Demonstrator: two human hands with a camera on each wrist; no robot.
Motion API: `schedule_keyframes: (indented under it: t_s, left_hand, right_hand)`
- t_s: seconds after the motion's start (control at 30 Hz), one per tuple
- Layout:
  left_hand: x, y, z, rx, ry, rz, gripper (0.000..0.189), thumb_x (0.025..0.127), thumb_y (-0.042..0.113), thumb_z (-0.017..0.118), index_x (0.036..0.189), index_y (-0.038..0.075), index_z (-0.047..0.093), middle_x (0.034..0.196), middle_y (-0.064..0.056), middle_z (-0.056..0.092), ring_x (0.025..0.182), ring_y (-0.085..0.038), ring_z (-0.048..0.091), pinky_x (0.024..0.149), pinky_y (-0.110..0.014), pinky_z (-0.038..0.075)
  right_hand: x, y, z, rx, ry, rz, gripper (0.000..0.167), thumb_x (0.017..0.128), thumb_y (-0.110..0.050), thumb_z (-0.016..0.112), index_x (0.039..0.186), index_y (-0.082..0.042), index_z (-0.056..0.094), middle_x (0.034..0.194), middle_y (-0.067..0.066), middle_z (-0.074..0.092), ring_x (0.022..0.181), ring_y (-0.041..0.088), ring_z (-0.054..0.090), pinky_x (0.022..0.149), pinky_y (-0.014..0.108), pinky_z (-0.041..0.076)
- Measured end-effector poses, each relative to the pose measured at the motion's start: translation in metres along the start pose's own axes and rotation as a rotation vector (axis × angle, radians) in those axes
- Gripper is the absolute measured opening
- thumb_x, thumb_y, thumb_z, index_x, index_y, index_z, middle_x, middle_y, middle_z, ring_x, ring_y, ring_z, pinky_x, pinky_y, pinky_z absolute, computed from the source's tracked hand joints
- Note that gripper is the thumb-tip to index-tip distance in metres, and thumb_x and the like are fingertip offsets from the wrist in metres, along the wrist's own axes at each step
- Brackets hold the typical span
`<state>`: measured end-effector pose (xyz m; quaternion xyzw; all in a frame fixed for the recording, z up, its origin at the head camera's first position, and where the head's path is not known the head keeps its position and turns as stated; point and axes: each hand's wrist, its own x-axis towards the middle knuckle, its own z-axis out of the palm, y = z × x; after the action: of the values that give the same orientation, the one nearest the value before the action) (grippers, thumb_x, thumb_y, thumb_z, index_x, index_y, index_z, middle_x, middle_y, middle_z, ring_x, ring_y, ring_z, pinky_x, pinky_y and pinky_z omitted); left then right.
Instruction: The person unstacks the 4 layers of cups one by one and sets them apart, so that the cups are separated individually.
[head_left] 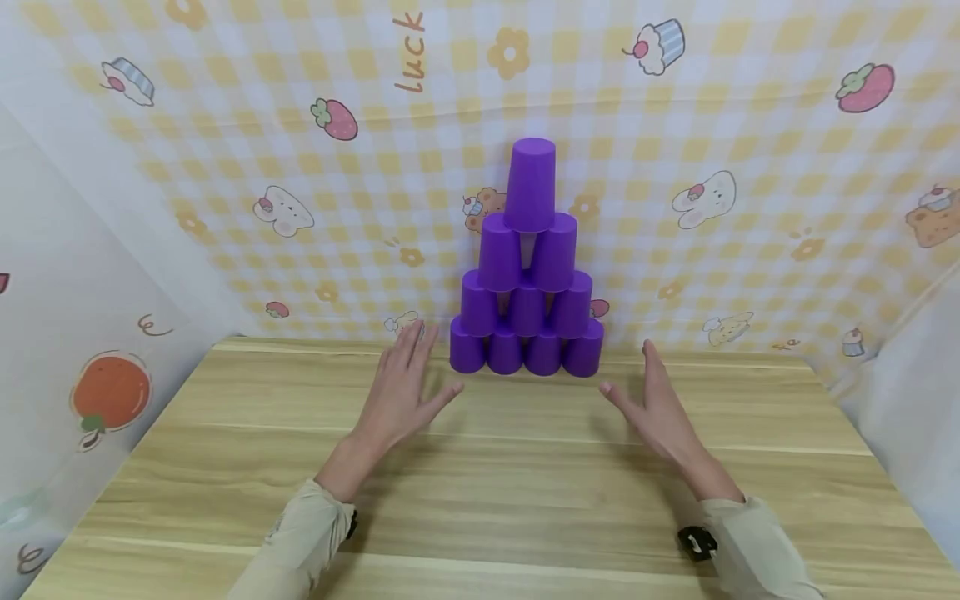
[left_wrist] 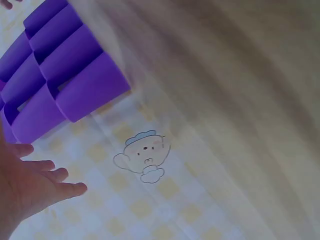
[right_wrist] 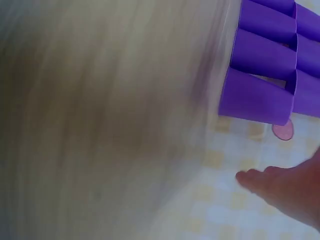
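Note:
Purple cups stand upside down in a four-tier pyramid at the back of the table, with a single top cup (head_left: 532, 185) at its peak. To the left of the bottom row, my left hand (head_left: 397, 392) is held with fingers spread and nothing in it. My right hand (head_left: 658, 412) mirrors it on the other side, fingers extended and also holding nothing. Both hands are apart from the cups. In the left wrist view, the nearest bottom cup (left_wrist: 94, 89) lies beyond my fingers; the right wrist view shows another end cup (right_wrist: 256, 97) above my hand.
The wood-grain table (head_left: 495, 500) reaches back to a yellow-checked curtain (head_left: 420, 167) printed with cakes and strawberries, close behind the pyramid. A white printed cloth (head_left: 45, 250) hangs along the left side. Dark wrist devices (head_left: 697, 543) sit at the sleeves.

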<state>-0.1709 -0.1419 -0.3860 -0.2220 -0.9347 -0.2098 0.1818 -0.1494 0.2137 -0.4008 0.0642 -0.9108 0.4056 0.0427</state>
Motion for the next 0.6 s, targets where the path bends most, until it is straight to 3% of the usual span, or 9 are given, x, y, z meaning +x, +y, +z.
schedule_keyframes:
  t_s: [0.13, 0.2, 0.3, 0.43, 0.53, 0.6]
  left_hand:
    - [0.004, 0.002, -0.005, -0.054, 0.065, 0.027, 0.079, 0.087, 0.05, 0.055, 0.146, 0.007, 0.026, 0.149, -0.018, 0.022, 0.136, -0.035, 0.021, 0.108, -0.053, 0.021]
    - [0.006, 0.003, -0.009, -0.106, 0.074, 0.009, 0.075, 0.088, 0.048, 0.056, 0.145, 0.006, 0.029, 0.149, -0.018, 0.023, 0.135, -0.034, 0.023, 0.108, -0.052, 0.022]
    - [0.008, 0.008, -0.015, -0.257, 0.077, -0.051, 0.068, 0.09, 0.041, 0.057, 0.145, 0.008, 0.031, 0.15, -0.013, 0.023, 0.135, -0.031, 0.023, 0.107, -0.053, 0.024]
    - [0.015, 0.018, -0.025, -0.477, 0.154, -0.067, 0.058, 0.092, 0.027, 0.057, 0.142, 0.009, 0.035, 0.148, -0.009, 0.03, 0.134, -0.026, 0.028, 0.105, -0.05, 0.029]
    - [0.021, 0.039, -0.046, -0.573, 0.206, -0.051, 0.052, 0.092, 0.015, 0.057, 0.139, 0.003, 0.038, 0.144, -0.013, 0.034, 0.132, -0.026, 0.032, 0.105, -0.047, 0.031]
    - [0.026, 0.052, -0.06, -0.625, 0.225, -0.05, 0.051, 0.091, 0.009, 0.057, 0.138, -0.001, 0.038, 0.142, -0.016, 0.036, 0.131, -0.026, 0.033, 0.105, -0.046, 0.032]
  right_hand:
    - [0.006, -0.002, 0.008, 0.269, 0.047, 0.05, 0.088, 0.095, -0.041, 0.049, 0.147, -0.011, -0.015, 0.152, 0.021, 0.006, 0.135, 0.041, 0.018, 0.106, 0.057, 0.021]
    - [0.009, -0.004, 0.012, 0.388, 0.07, 0.069, 0.084, 0.096, -0.038, 0.047, 0.147, -0.01, -0.013, 0.151, 0.021, 0.01, 0.134, 0.038, 0.021, 0.107, 0.054, 0.022]
    - [0.014, -0.007, 0.02, 0.539, 0.121, 0.102, 0.077, 0.097, -0.037, 0.044, 0.148, -0.007, -0.005, 0.149, 0.021, 0.019, 0.132, 0.034, 0.028, 0.108, 0.048, 0.024]
    - [0.021, -0.008, 0.03, 0.724, 0.287, 0.149, 0.066, 0.098, -0.031, 0.046, 0.145, -0.003, 0.01, 0.138, 0.02, 0.035, 0.12, 0.025, 0.043, 0.105, 0.041, 0.033]
    - [0.028, -0.008, 0.036, 0.808, 0.435, 0.145, 0.057, 0.096, -0.02, 0.052, 0.14, -0.001, 0.022, 0.128, 0.018, 0.042, 0.106, 0.017, 0.049, 0.098, 0.03, 0.04]
    - [0.034, -0.006, 0.041, 0.808, 0.503, 0.123, 0.054, 0.093, -0.014, 0.056, 0.136, 0.002, 0.028, 0.125, 0.018, 0.044, 0.103, 0.014, 0.049, 0.094, 0.024, 0.041]
